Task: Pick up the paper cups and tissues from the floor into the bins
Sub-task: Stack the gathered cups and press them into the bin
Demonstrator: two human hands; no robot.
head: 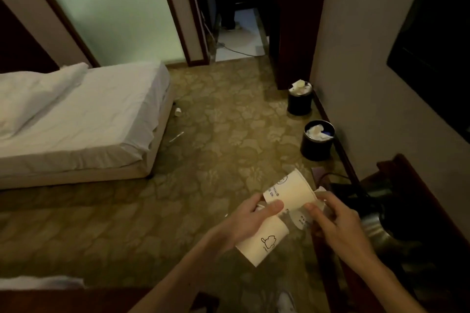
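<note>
Two paper cups are plain in the head view, both off the floor and held low at the near right of the room. The left hand has its fingers curled round the lower cup, the one with a small line drawing, and its thumb lies across the edge of the upper cup. The right hand pinches the other side of that upper cup between thumb and fingertips. The upper cup's long axis slants away from the hands toward the far right, and the lower cup points back toward the person.

That slant matters, since the near bin stands straight beyond the cups against the right wall. The far bin is further along the same wall. The right hand is the nearer of the two to both bins, so a forward reach on that side looks the shorter way. Each bin already holds crumpled white tissue.

On the carpet, well apart from the hands, a small cup lies just beside the foot of the bed, and a thin white strip lies nearer.

Between the hands a further patch of printed white shows, and I cannot tell whether it is a third cup. Which end of the upper cup is its mouth is also unclear, and the dark furniture at the near right is too dim to make out
</note>
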